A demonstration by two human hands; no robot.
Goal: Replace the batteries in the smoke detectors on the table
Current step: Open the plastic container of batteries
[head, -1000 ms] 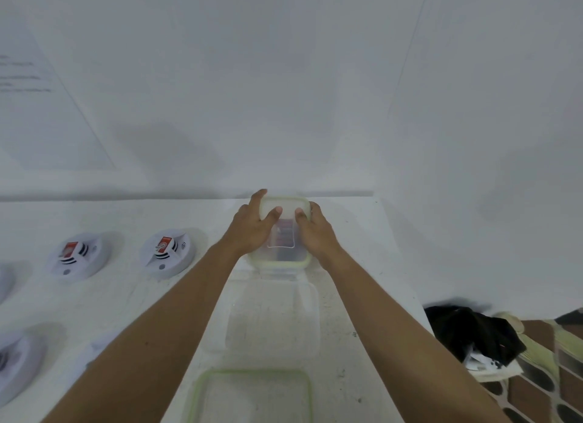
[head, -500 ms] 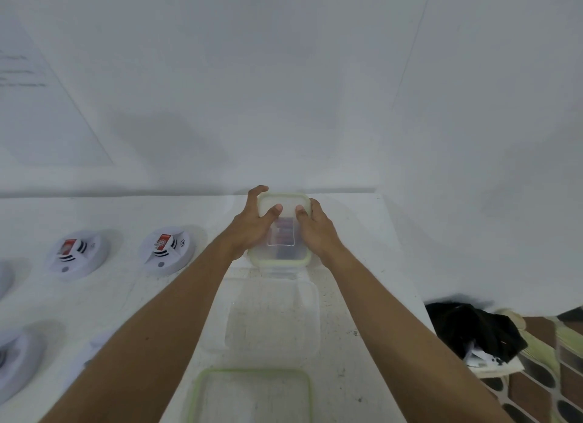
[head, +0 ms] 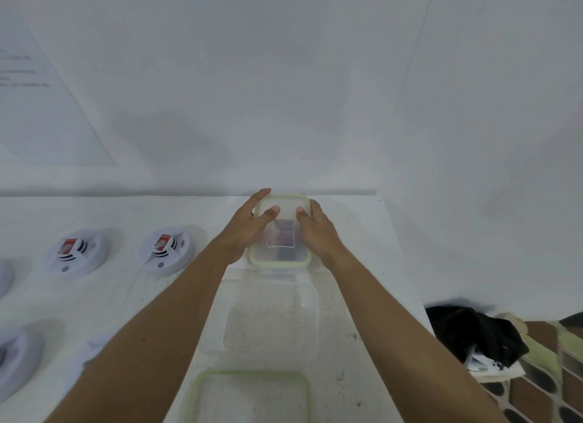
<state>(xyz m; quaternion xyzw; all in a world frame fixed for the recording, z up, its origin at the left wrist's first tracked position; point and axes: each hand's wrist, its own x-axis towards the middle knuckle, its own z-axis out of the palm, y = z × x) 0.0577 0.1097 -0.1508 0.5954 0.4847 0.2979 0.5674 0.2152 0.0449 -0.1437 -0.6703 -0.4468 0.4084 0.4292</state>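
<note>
A small clear container with a pale green-rimmed lid (head: 281, 201) stands at the far middle of the white table (head: 362, 265), with dark batteries dimly visible inside. My left hand (head: 249, 230) grips its left side, thumb on the lid and fingers round the far corner. My right hand (head: 315, 230) grips its right side, thumb on the lid. Two white round smoke detectors (head: 166, 250) (head: 77, 254) with red labels lie to the left. Parts of other detectors (head: 17, 359) show at the left edge.
An empty clear container (head: 271, 321) sits just in front of the held one. A green-rimmed lid (head: 249, 397) lies at the near edge. A white wall rises right behind the table. A chair with black cloth (head: 473, 334) is off the right edge.
The view shifted slightly. My left fingers have spread a little wider round the far left corner of the lid. The container has stayed in place.
</note>
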